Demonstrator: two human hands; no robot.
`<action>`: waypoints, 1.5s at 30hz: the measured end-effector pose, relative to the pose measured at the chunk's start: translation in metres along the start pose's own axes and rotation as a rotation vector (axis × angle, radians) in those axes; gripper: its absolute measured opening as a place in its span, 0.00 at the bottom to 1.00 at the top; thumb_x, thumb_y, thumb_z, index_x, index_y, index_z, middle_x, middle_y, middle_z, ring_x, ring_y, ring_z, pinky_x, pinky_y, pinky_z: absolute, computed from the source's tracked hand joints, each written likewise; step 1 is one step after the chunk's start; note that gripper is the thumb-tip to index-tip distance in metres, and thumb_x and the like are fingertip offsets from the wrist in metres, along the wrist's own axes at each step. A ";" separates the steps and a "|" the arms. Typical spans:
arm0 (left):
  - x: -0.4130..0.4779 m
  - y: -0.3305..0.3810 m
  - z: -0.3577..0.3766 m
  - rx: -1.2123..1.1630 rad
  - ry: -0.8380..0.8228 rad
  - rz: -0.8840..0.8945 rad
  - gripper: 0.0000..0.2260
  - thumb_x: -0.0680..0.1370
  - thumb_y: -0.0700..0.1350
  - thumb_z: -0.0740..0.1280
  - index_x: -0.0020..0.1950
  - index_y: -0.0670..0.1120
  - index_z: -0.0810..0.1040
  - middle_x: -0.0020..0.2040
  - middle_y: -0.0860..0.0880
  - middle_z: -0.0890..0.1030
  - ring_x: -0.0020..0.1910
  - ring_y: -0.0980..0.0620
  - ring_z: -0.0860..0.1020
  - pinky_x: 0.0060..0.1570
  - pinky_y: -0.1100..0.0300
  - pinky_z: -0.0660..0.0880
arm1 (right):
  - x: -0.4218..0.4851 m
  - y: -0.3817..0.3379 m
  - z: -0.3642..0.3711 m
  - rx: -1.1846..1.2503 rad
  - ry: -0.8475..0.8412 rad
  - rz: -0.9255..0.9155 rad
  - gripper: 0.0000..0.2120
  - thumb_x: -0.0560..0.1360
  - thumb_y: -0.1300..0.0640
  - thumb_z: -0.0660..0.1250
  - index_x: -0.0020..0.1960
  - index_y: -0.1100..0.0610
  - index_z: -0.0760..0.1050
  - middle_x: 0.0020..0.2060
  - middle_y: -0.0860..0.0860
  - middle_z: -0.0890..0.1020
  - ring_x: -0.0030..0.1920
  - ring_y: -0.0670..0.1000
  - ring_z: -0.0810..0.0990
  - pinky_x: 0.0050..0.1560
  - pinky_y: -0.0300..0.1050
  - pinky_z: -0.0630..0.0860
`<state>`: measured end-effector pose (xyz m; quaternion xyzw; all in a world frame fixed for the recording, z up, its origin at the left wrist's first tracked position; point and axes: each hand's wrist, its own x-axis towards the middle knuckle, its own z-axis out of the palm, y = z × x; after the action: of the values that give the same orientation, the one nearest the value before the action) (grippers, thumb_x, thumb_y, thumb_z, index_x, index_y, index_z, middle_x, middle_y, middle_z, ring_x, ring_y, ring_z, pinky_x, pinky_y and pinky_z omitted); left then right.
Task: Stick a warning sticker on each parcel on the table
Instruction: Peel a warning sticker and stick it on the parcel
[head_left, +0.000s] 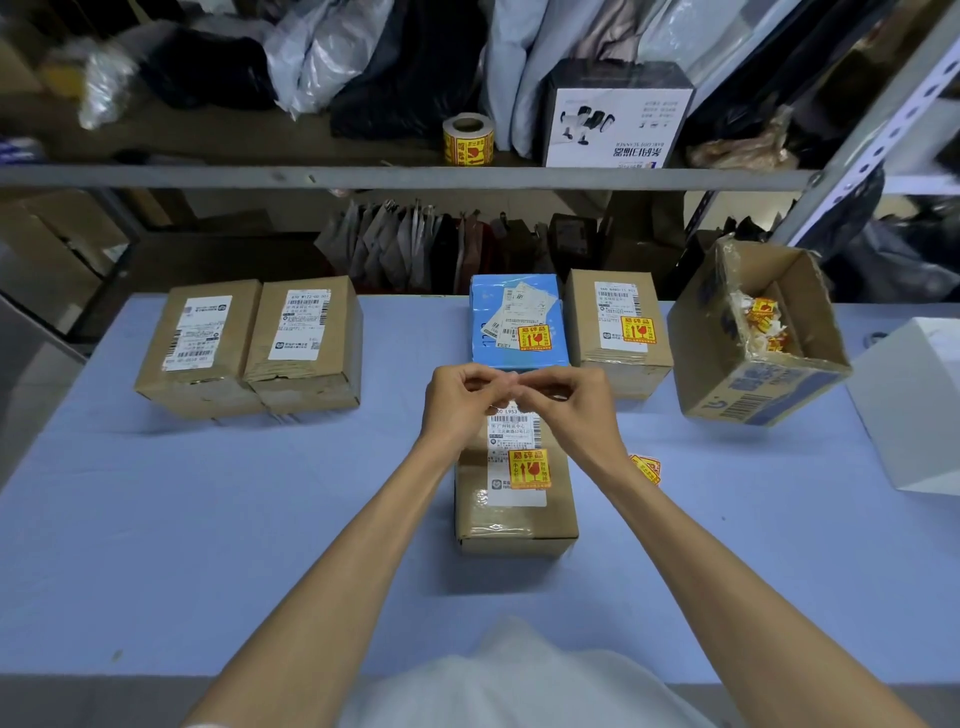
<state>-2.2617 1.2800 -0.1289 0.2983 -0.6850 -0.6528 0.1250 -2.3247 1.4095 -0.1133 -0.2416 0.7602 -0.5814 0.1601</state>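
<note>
Three parcels already wear a warning sticker — the near parcel (515, 499), the blue parcel (517, 322) and the brown one beside it (615, 325); two far-left parcels (249, 345) remain bare. Left hand (457, 397) and right hand (558, 400) meet fingertip to fingertip — whatever they pinch is too small to identify.

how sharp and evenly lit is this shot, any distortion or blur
Head view: wide-angle bending bows the shelf edge and tilts the open carton; the corners and upper shelf are dim and soft; the labels on the centre parcel read sharply; light is even on the table, with soft shadows under the boxes.
</note>
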 end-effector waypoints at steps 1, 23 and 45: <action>0.000 0.001 0.000 0.002 -0.019 -0.002 0.08 0.74 0.46 0.72 0.48 0.42 0.84 0.41 0.45 0.85 0.40 0.51 0.82 0.41 0.62 0.79 | 0.001 0.000 0.000 -0.010 0.002 -0.012 0.06 0.71 0.60 0.74 0.47 0.60 0.84 0.37 0.52 0.86 0.37 0.50 0.84 0.44 0.45 0.82; 0.000 0.011 -0.005 -0.168 -0.168 -0.053 0.04 0.71 0.37 0.74 0.44 0.41 0.84 0.43 0.44 0.85 0.43 0.50 0.84 0.43 0.63 0.80 | 0.004 0.002 -0.007 0.141 0.035 0.080 0.06 0.73 0.65 0.70 0.50 0.64 0.82 0.39 0.58 0.85 0.40 0.55 0.86 0.46 0.52 0.83; 0.020 0.038 0.106 0.171 -0.304 0.230 0.09 0.72 0.41 0.75 0.51 0.42 0.82 0.45 0.46 0.85 0.45 0.53 0.83 0.48 0.61 0.80 | 0.009 0.013 -0.097 -0.308 0.321 0.024 0.05 0.72 0.65 0.69 0.44 0.60 0.83 0.35 0.50 0.84 0.36 0.44 0.82 0.39 0.36 0.78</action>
<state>-2.3462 1.3538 -0.1091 0.1258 -0.7783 -0.6114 0.0681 -2.3851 1.4853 -0.0992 -0.1584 0.8586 -0.4875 0.0049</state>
